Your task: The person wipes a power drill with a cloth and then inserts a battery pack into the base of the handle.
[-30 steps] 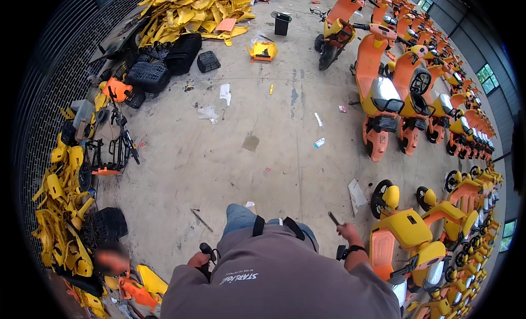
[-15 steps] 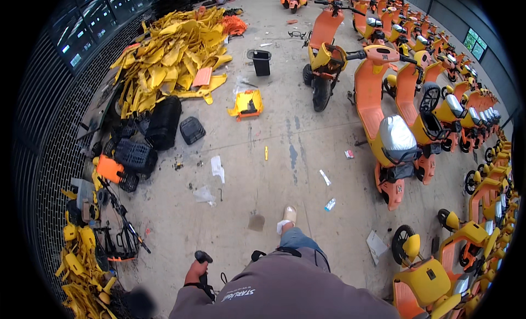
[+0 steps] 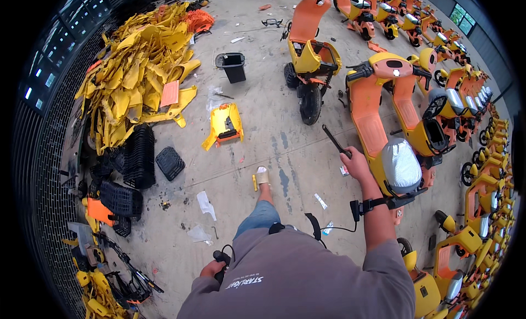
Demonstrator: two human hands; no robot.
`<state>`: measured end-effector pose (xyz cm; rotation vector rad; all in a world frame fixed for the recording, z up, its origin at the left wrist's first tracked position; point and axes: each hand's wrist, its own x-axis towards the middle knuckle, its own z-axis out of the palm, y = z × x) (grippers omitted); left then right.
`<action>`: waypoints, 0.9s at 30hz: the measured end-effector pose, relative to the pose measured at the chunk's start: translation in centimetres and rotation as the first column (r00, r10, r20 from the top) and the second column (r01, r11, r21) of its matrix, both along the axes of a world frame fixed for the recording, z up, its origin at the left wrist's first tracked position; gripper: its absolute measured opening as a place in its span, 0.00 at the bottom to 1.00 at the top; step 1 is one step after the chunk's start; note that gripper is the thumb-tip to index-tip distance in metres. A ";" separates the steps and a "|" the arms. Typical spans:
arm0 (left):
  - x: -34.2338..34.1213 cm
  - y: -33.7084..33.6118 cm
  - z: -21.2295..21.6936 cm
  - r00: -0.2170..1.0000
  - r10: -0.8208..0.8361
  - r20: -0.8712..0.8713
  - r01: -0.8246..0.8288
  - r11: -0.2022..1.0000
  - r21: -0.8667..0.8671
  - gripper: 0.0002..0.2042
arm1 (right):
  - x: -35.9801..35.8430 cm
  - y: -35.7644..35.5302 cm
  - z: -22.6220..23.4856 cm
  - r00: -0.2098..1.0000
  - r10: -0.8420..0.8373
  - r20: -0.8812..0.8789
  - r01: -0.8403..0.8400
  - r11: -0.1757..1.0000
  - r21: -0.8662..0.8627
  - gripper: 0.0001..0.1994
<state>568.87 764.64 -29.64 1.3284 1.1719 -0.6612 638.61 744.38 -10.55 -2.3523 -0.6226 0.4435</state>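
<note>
My right hand (image 3: 357,163) reaches forward, closed around a slim dark rod (image 3: 333,139) that points ahead and to the left. Just to its right stands a yellow-and-orange scooter (image 3: 370,124) with a silver-covered seat (image 3: 402,165). My left hand (image 3: 211,268) is low by my body, its fingers wrapped round a black object with a rounded end (image 3: 221,257), whose kind I cannot make out. Farther ahead, a partly stripped scooter (image 3: 312,56) has its front wheel toward me. A black wrist strap (image 3: 368,205) with a cable sits on my right arm.
Yellow panels (image 3: 137,61) are heaped at the far left, with stacked black baskets (image 3: 139,157) before them. A black bin (image 3: 234,72) and a yellow-orange panel (image 3: 224,124) sit on the floor ahead. Plastic scraps (image 3: 205,205) lie about. Scooter rows (image 3: 476,182) line the right.
I have stepped forward, so the bin, panel and scooters are nearer. My right arm has come into view holding the dark rod. My left hand still holds the black object.
</note>
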 end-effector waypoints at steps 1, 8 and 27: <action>3.4 2.9 0.3 0.999 0.037 -0.039 -0.039 0.999 -0.035 0.18 | 1.2 1.9 -0.6 0.999 -0.001 0.037 0.005 0.993 -0.116 0.19; 22.4 28.1 -2.7 0.943 -0.152 -0.296 0.169 0.985 0.034 0.18 | 4.2 -4.2 -18.6 0.899 -0.267 -0.346 -0.016 0.771 -0.637 0.21; 81.7 66.4 7.5 0.875 0.278 0.397 -0.341 0.935 0.098 0.19 | 32.9 31.0 -25.7 0.803 -0.165 -0.573 -0.255 0.774 -0.580 0.16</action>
